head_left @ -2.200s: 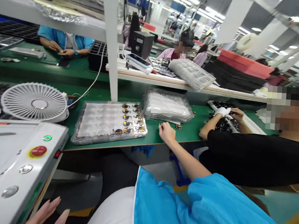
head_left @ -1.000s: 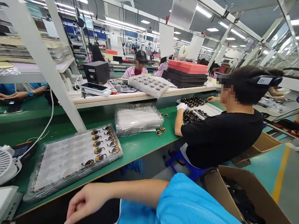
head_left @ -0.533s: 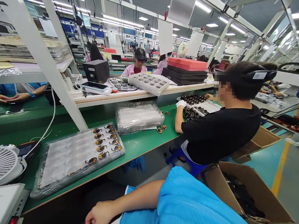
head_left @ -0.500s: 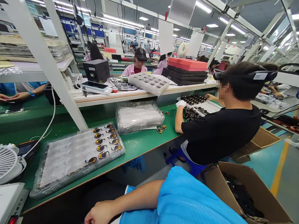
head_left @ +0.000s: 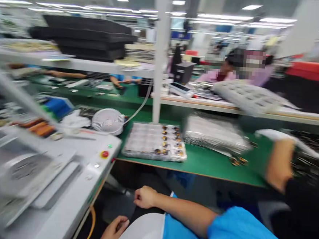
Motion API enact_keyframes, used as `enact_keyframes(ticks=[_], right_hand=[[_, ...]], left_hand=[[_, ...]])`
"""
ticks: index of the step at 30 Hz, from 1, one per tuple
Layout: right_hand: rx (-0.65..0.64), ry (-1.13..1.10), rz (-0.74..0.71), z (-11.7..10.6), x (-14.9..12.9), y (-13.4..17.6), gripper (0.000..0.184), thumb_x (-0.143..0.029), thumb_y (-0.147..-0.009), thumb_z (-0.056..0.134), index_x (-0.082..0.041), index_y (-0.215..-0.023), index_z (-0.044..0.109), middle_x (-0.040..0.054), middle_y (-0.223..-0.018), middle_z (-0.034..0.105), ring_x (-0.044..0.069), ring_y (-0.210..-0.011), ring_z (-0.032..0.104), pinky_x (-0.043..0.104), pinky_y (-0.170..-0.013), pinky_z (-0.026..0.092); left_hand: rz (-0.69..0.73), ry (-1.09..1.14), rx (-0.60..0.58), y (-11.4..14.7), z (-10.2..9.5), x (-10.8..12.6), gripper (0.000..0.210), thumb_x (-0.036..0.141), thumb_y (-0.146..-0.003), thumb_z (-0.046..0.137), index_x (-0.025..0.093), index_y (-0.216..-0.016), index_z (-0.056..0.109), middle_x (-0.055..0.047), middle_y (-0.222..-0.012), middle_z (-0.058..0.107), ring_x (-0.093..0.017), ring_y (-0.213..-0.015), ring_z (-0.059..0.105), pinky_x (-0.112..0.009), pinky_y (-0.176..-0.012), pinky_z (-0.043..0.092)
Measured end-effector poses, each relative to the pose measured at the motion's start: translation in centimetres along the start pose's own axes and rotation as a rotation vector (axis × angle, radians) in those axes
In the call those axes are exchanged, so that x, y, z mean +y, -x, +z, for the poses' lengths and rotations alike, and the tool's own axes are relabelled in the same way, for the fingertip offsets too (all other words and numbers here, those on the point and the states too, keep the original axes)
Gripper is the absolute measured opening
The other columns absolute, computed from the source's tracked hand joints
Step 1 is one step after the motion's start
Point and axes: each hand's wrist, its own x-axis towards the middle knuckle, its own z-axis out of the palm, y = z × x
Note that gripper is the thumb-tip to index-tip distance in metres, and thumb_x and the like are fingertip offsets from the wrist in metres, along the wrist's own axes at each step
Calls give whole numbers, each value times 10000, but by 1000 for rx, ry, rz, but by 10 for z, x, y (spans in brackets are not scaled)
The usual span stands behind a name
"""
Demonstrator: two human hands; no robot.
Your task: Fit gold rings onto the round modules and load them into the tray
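The wearer's right hand (head_left: 145,197) lies over the lap in a loose fist, with nothing seen in it. Lower down, the left hand (head_left: 115,230) rests beside the body, fingers curled toward the thumb; whether it is fully closed cannot be told. Beyond them, on the green workbench (head_left: 200,162), sits a clear plastic tray (head_left: 141,138), its right side bearing two columns of dark-lensed sunglasses (head_left: 165,138), between a white fan (head_left: 108,121) and a blurred tray stack (head_left: 213,132).
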Motion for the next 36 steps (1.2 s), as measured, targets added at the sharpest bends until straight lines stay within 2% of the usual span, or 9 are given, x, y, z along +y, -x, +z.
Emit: enact_keyframes(ticks=[4, 9, 14, 17, 22, 24, 27, 32, 36], right_hand=[[-46, 99, -87, 10, -4, -18, 340, -353, -1030, 507, -202, -1010, 811, 99, -970, 801, 236, -931, 752, 262, -748, 488], [-82, 192, -82, 24, -9, -28, 327, -238, -952, 537, -146, -791, 807, 165, -918, 794, 272, -913, 752, 290, -782, 466], [-65, 196, -48, 31, 0, -36, 364, -189, -946, 495, -156, -705, 765, 142, -822, 780, 237, -819, 735, 281, -721, 424], [-83, 182, -80, 35, 6, -42, 449, -226, -1011, 428, -169, -683, 729, 112, -772, 760, 210, -755, 713, 278, -673, 396], [-192, 178, -189, 43, 19, -43, 510, -392, -1062, 381, -199, -695, 679, 90, -739, 738, 224, -713, 694, 291, -636, 386], [-229, 184, -214, 46, 25, -45, 463, -397, -1047, 389, -204, -732, 668, 94, -760, 739, 236, -731, 697, 296, -649, 399], [-282, 190, -240, 49, 32, -49, 442, -411, -1031, 375, -213, -727, 629, 92, -740, 722, 243, -724, 692, 303, -664, 416], [-333, 204, -253, 54, 35, -48, 383, -423, -995, 415, -225, -738, 618, 93, -743, 728, 268, -743, 707, 321, -662, 427], [-349, 185, -260, 57, 33, -44, 338, -383, -976, 423, -224, -764, 633, 109, -774, 744, 288, -780, 730, 337, -675, 438]], left_hand=[[-111, 158, 206, 51, -20, -41, 440, 566, -876, 598, 278, -1164, 765, -72, -1305, 753, -321, -1265, 674, -445, -1075, 550], [-136, 186, 358, 126, -40, -31, 483, 528, -842, 678, 308, -1268, 739, -88, -1441, 669, -332, -1288, 660, -507, -1072, 552], [-162, 124, 403, 129, -52, 1, 404, 467, -883, 665, 303, -1243, 750, -78, -1164, 797, -288, -1038, 758, -433, -919, 629], [-83, 68, 451, 125, -61, 20, 365, 417, -894, 686, 299, -1234, 748, -74, -1291, 754, -241, -997, 760, -374, -897, 628], [-114, -65, 1009, 155, -89, 34, 346, 394, -935, 642, 211, -1217, 728, -147, -1438, 660, -176, -741, 749, -300, -592, 600], [-216, -182, 1171, 178, -103, 31, 357, 408, -942, 621, 193, -1208, 722, -151, -1385, 696, -224, -881, 774, -323, -675, 619], [-513, -301, 1220, 215, -124, 18, 443, 443, -944, 587, 179, -1285, 687, -151, -1362, 709, -315, -1187, 712, -406, -912, 606], [-983, -308, 1196, 264, -162, -18, 594, 461, -950, 516, 123, -1434, 581, -205, -1324, 717, -371, -1144, 718, -478, -1003, 542], [-1068, -239, 1176, 280, -180, -42, 452, 410, -889, 554, 145, -1200, 748, -212, -1077, 799, -424, -1067, 731, -507, -924, 556]])
